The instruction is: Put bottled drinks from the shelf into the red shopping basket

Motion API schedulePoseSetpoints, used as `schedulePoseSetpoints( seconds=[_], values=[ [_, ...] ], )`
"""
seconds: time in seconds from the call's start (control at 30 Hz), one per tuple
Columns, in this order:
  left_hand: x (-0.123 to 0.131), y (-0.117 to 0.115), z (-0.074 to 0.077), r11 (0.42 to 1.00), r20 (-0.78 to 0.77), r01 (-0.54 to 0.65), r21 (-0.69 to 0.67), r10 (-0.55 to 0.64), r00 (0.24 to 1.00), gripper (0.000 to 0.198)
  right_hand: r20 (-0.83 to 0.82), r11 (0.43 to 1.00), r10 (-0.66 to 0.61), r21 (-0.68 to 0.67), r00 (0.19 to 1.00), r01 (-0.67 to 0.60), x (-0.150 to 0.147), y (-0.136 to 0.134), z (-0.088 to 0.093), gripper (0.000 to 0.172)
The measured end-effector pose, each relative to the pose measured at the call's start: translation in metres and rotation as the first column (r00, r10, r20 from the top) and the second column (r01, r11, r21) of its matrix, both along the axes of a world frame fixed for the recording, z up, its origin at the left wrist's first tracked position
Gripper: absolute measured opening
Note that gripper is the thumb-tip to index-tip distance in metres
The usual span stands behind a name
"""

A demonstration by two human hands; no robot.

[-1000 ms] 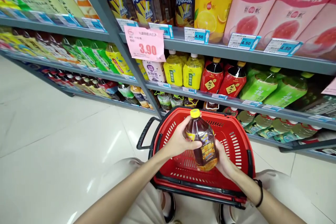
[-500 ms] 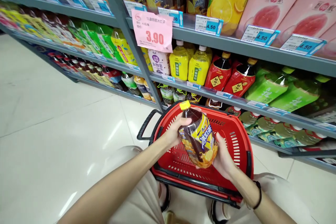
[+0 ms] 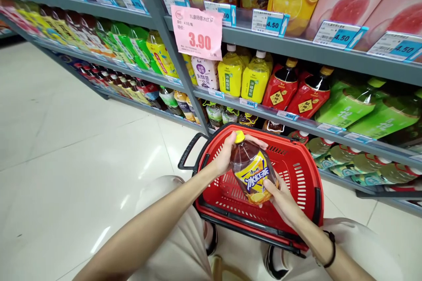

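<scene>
Between my hands is a bottle of iced tea [image 3: 252,171], brown with a yellow cap and a yellow-and-blue label turned up toward me. My left hand [image 3: 227,153] wraps its upper end, thumb beside the cap and fingers behind the neck. Lower down, my right hand [image 3: 280,193] grips the base, with the thumb across the label's edge. The bottle is tilted, cap toward the upper left. It is held over a red shopping basket [image 3: 311,162] with slotted walls, which stands between my legs. The fingers under the bottle are mostly hidden.
Grey store shelves [image 3: 296,48] with drinks rise ahead. Yellow bottles [image 3: 229,77], red bottles [image 3: 280,88] and green bottles [image 3: 346,103] fill the middle level. A pink price sign [image 3: 198,33] hangs above them. The basket's black handle [image 3: 189,151] sticks out left over the tiled floor [image 3: 82,162].
My left thumb has shifted up beside the cap, and its fingers now show past the bottle's far side. My right thumb has moved onto the label. The bottle has rolled slightly, turning its label upward.
</scene>
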State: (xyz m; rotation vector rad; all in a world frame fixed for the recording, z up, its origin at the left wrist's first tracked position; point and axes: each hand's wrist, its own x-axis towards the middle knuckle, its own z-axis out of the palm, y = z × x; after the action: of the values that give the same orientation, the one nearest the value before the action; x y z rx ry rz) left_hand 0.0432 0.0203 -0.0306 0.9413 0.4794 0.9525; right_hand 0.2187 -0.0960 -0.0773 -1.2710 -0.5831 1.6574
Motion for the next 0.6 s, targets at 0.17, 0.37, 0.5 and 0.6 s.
schedulePoseSetpoints(
  seconds=[0.17,0.37,0.5,0.6],
  values=[
    [-0.0022,0.0003,-0.0015,0.998,-0.011,0.015,0.059,-0.014,1.0,0.075,-0.006,1.0,-0.008,0.011,1.0,0.008,-0.0015,-0.0036,-0.0061,0.08],
    [-0.0027,-0.0015,-0.0066,0.995,-0.054,0.024,0.095,-0.019,0.998,0.075,-0.008,1.0,-0.014,-0.023,1.0,0.014,-0.0003,0.0,0.0009,0.091],
    [-0.002,-0.0017,-0.0094,0.996,-0.052,0.027,0.089,-0.022,0.998,0.072,-0.013,1.0,0.003,-0.018,1.0,-0.003,0.0001,0.0003,0.0022,0.088],
    [-0.0026,-0.0014,-0.01,0.996,-0.052,0.022,0.088,-0.018,0.999,0.072,-0.018,1.0,0.009,-0.014,1.0,-0.009,-0.0001,0.0002,0.0012,0.089]
  ],
)
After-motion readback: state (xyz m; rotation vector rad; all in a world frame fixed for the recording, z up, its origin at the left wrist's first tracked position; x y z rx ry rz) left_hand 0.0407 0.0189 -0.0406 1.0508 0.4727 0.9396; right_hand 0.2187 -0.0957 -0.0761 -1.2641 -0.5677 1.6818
